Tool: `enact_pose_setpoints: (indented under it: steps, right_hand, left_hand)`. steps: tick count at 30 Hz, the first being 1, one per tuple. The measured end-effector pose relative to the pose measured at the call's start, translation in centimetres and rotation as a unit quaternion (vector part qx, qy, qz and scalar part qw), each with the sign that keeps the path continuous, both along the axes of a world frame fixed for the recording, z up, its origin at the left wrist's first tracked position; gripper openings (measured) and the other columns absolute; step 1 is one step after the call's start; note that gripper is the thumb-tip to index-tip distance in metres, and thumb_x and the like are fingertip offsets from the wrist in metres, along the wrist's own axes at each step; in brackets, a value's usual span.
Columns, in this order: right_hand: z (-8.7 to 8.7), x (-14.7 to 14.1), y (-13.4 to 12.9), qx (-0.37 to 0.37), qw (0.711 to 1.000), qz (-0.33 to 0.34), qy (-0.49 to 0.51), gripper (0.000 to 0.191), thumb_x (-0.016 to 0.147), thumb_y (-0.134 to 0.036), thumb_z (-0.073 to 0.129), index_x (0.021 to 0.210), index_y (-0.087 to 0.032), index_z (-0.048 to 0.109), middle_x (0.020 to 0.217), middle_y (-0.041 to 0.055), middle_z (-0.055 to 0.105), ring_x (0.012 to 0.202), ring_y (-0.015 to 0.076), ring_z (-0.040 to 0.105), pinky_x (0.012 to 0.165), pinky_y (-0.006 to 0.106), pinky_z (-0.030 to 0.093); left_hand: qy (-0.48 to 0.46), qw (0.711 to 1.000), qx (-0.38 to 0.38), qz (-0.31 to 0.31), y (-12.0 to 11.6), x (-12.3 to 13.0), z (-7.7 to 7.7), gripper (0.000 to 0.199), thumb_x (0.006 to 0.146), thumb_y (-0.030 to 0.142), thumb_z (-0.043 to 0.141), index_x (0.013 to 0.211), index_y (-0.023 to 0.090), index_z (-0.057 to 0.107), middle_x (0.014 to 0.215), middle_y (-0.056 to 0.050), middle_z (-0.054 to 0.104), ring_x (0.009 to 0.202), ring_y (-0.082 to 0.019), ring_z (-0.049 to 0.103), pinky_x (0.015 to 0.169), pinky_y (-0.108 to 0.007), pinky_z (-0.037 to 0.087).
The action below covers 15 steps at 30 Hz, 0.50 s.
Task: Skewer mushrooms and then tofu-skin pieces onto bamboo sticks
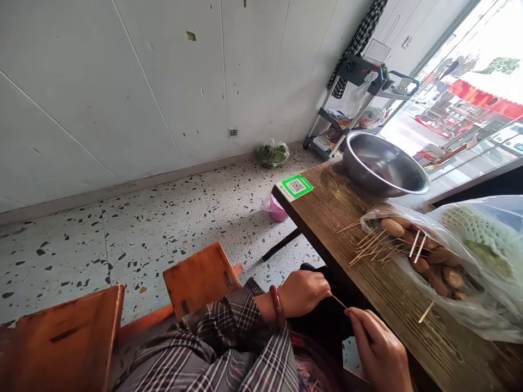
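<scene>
The left hand (304, 294), with a reddish-brown bangle at its wrist, pinches one end of a thin, straight, pale wooden stick (339, 301); the right hand (378, 343) pinches the other end between thumb and fingers. The stick is held in the air beside the long near edge of the brown wooden surface (408, 321). Being so slender, it likely calls for a light, steady fingertip grip.

Inward from that edge, loose pale wooden sticks (370, 245) lie scattered beside a clear plastic bag (461, 316) of brown, rounded pieces (393, 227). A green-and-white printed card (296, 187) sits at the far left corner, and a wide silver metal bowl (363, 177) stands near the far edge.
</scene>
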State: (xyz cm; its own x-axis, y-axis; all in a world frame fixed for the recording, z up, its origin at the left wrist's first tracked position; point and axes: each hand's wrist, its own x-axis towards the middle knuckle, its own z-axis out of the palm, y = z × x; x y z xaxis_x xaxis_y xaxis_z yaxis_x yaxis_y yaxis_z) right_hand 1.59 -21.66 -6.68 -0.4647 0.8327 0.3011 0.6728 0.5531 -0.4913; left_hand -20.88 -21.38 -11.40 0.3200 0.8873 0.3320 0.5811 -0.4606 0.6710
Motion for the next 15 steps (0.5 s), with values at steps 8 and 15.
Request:
enact_pose_setpoints:
  steps: [8,15]
  right_hand:
    - [-2.0,-6.2,2.9,-0.114,0.979,-0.115,0.123,0.045,0.092,-0.059,0.055,0.089,-0.019,0.075,0.081,0.0079,0.076,0.065,0.019,0.068,0.064,0.032,0.058]
    - [-2.7,-9.6,3.6,-0.206,0.939,-0.1,0.255,0.035,0.09,-0.05,0.063,0.094,-0.019,0.076,0.101,0.0106,0.076,0.093,0.0234,0.071,0.088,0.039,0.057]
  left_hand:
    - [-0.418,0.87,-0.205,0.165,-1.3,1.8,-1.5,0.052,0.096,0.062,0.041,0.074,0.018,0.056,0.061,0.002,0.047,0.059,-0.012,0.042,0.059,-0.026,0.034]
    - [-0.535,0.795,-0.244,0.148,-1.3,3.2,-1.3,0.055,0.09,0.071,0.045,0.073,0.019,0.048,0.055,0.005,0.043,0.046,-0.008,0.036,0.046,-0.023,0.028]
